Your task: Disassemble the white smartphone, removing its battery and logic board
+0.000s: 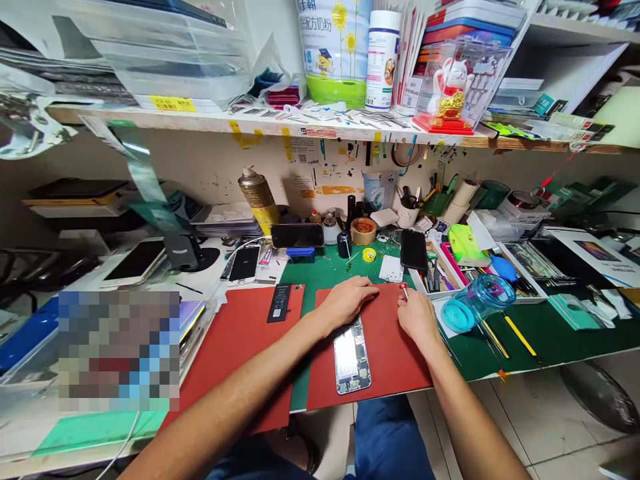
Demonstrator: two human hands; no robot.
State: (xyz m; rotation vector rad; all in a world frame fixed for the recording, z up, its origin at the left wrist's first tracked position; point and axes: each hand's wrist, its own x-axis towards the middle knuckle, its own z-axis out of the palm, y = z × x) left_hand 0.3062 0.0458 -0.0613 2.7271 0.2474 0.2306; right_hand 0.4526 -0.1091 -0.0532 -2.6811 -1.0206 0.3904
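Opened phone point(353, 360), insides up

It lies on the right red mat point(395, 353), probably for cushioning. The left hand point(349, 300) bends over its far end, apparently steadying it; its grip cannot be told. Rightward, the right hand point(417, 317) closes round a red-topped tool point(403, 286).

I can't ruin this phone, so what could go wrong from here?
The opened phone lies near the front edge of the bench, so a nudge might send it off. Its bare innards could be scratched if the red-ended tool in the right hand slips. The clear blue cup beside that hand might get bumped.
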